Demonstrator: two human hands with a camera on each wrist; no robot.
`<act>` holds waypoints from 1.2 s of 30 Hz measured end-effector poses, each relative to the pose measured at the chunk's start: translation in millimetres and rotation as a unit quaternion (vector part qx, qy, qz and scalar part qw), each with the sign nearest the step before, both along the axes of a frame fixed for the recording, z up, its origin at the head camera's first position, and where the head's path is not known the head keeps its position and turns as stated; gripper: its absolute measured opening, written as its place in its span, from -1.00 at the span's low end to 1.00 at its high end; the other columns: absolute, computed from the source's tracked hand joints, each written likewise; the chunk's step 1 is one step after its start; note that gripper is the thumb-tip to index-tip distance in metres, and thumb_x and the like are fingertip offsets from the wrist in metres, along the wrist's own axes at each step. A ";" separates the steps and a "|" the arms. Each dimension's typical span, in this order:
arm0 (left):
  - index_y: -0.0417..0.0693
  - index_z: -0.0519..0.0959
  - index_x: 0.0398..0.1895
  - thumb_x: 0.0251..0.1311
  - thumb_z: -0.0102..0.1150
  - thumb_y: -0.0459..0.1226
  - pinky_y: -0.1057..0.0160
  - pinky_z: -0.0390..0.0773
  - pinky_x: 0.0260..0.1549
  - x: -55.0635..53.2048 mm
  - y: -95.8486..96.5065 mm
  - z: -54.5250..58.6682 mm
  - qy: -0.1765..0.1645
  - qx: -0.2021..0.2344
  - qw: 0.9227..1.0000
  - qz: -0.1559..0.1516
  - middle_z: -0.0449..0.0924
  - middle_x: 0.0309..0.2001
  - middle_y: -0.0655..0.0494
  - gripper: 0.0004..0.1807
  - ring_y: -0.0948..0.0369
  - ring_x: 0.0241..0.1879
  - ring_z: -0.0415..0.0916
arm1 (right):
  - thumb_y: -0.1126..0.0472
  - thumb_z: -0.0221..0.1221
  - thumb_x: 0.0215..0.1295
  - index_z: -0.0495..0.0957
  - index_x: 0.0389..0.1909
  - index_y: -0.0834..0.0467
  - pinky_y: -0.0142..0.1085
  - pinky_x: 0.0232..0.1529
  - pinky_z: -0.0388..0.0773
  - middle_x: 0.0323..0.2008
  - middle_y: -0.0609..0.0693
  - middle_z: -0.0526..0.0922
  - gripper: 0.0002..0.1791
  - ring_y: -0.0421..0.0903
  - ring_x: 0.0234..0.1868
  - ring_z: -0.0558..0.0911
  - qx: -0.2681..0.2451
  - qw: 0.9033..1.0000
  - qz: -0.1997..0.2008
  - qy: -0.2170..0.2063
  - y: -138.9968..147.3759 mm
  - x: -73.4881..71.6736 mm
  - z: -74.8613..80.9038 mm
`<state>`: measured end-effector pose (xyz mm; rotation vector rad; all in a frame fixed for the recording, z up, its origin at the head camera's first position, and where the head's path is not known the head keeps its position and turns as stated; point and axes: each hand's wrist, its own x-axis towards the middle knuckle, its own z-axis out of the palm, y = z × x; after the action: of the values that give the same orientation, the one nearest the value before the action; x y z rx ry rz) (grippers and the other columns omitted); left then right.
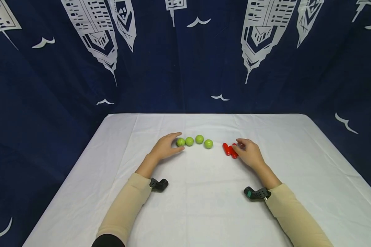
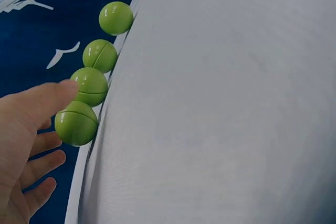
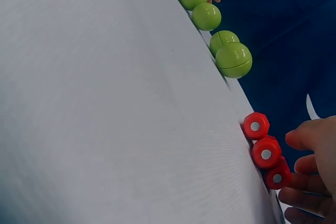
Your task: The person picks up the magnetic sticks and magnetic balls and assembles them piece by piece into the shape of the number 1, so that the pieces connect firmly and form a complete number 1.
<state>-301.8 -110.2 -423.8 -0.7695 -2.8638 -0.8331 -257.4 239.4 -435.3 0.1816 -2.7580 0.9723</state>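
Several shiny green balls [image 1: 189,141], each with a seam line, form a loose row on the white cloth. My left hand [image 1: 164,147] is at the row's left end, its thumb and fingers spread to either side of the leftmost ball [image 2: 76,124]. Whether the hand touches that ball I cannot tell. To the right lie three red cylindrical pieces [image 3: 266,152] side by side, with a pale round spot on each end facing me. My right hand [image 1: 251,154] is over their right side, thumb apart from the loosely bent fingers, which partly cover the rightmost piece [image 3: 277,176].
A white cloth [image 1: 204,206] covers the table, slightly creased. Behind and beside it hangs a dark blue curtain [image 1: 173,68] with white building and bird prints. A black wrist camera [image 1: 159,185] is on the left wrist and another camera [image 1: 256,193] on the right.
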 end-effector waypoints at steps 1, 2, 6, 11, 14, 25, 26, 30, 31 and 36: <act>-0.11 0.37 0.36 0.20 0.31 -0.02 0.05 0.22 0.32 -0.3 0.6 -0.7 0.002 0.000 1.000 0.004 0.39 0.32 -0.06 -0.29 -0.01 0.33 0.29 | 0.16 0.14 0.36 0.47 0.14 0.43 0.07 -0.01 0.49 -0.09 0.32 0.57 -0.53 0.20 -0.08 0.54 0.001 1.000 -0.001 0.001 -0.3 0.1 -0.5; -0.12 0.39 0.34 0.20 0.31 -0.04 0.06 0.23 0.32 -0.6 1.4 -1.4 0.004 0.001 1.000 0.009 0.41 0.30 -0.06 -0.32 -0.01 0.32 0.31 | 0.16 0.15 0.36 0.47 0.13 0.43 0.05 -0.03 0.50 -0.11 0.31 0.58 -0.53 0.18 -0.11 0.54 0.001 1.000 -0.003 0.001 -0.4 -0.1 -1.0; -0.16 0.45 0.27 0.19 0.34 -0.10 0.07 0.30 0.28 -0.7 3.3 -3.7 0.013 0.017 0.999 0.024 0.47 0.25 -0.09 -0.38 -0.01 0.26 0.38 | 0.20 0.16 0.35 0.50 0.09 0.43 -0.03 -0.13 0.49 -0.17 0.28 0.59 -0.58 0.13 -0.19 0.53 0.001 1.000 -0.007 0.009 -1.1 0.1 -2.7; -0.17 0.50 0.22 0.15 0.39 -0.15 0.09 0.37 0.22 -0.4 4.5 -7.4 0.015 0.044 0.998 0.035 0.54 0.17 -0.09 -0.42 0.01 0.17 0.48 | 0.26 0.13 0.36 0.52 0.07 0.44 -0.05 -0.14 0.50 -0.19 0.27 0.58 -0.63 0.12 -0.21 0.53 0.002 1.000 -0.014 0.011 -2.3 0.2 -5.7; -0.16 0.53 0.19 0.12 0.41 -0.18 0.09 0.41 0.18 -0.4 4.8 -11.1 0.013 0.069 0.997 0.035 0.57 0.13 -0.08 -0.44 0.03 0.12 0.52 | 0.27 0.12 0.36 0.52 0.07 0.44 -0.03 -0.13 0.52 -0.19 0.28 0.58 -0.63 0.13 -0.21 0.54 0.003 1.000 -0.019 0.012 -3.5 1.0 -6.8; -0.16 0.57 0.13 0.11 0.42 -0.27 0.17 0.50 0.09 -2.0 4.1 -28.2 0.006 0.151 0.988 0.040 0.62 0.05 -0.07 -0.52 0.04 0.06 0.57 | 0.28 0.14 0.33 0.53 0.03 0.46 0.03 -0.11 0.53 -0.18 0.31 0.58 -0.64 0.16 -0.19 0.56 0.020 0.999 -0.035 0.017 -3.0 2.8 -9.2; -0.16 0.57 0.12 0.10 0.42 -0.28 0.16 0.51 0.09 -1.6 4.2 -28.5 0.008 0.155 0.987 0.041 0.63 0.04 -0.08 -0.52 0.03 0.05 0.57 | 0.28 0.14 0.33 0.53 0.03 0.46 0.04 -0.10 0.52 -0.18 0.32 0.58 -0.64 0.17 -0.18 0.55 0.022 0.999 -0.038 0.017 -2.9 3.1 -9.0; -0.14 0.58 0.12 0.10 0.43 -0.26 0.16 0.51 0.08 -1.1 4.2 -29.8 0.003 0.162 0.985 0.052 0.64 0.03 -0.06 -0.52 0.05 0.04 0.57 | 0.27 0.14 0.33 0.53 0.04 0.46 0.07 -0.06 0.51 -0.14 0.34 0.58 -0.63 0.19 -0.15 0.54 0.027 0.999 -0.042 0.013 -2.8 3.8 -8.1; -0.13 0.59 0.11 0.09 0.44 -0.25 0.16 0.51 0.07 -1.2 4.1 -30.4 0.002 0.164 0.985 0.055 0.64 0.03 -0.05 -0.52 0.06 0.03 0.57 | 0.27 0.14 0.33 0.53 0.04 0.46 0.07 -0.05 0.51 -0.13 0.35 0.58 -0.63 0.20 -0.15 0.54 0.026 0.999 -0.043 0.012 -2.7 4.0 -8.0; -0.13 0.59 0.10 0.08 0.45 -0.25 0.18 0.53 0.04 -1.7 2.9 -33.6 -0.008 0.187 0.980 0.064 0.64 0.01 -0.04 -0.52 0.08 0.01 0.58 | 0.27 0.14 0.31 0.53 0.03 0.45 0.07 -0.04 0.52 -0.12 0.35 0.57 -0.64 0.21 -0.12 0.54 0.026 0.998 -0.052 0.010 -3.2 4.9 -8.8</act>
<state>-303.5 -107.3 -457.4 -0.5272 -2.6115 -1.3072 -252.5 236.2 -444.2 0.0534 -2.7460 0.8683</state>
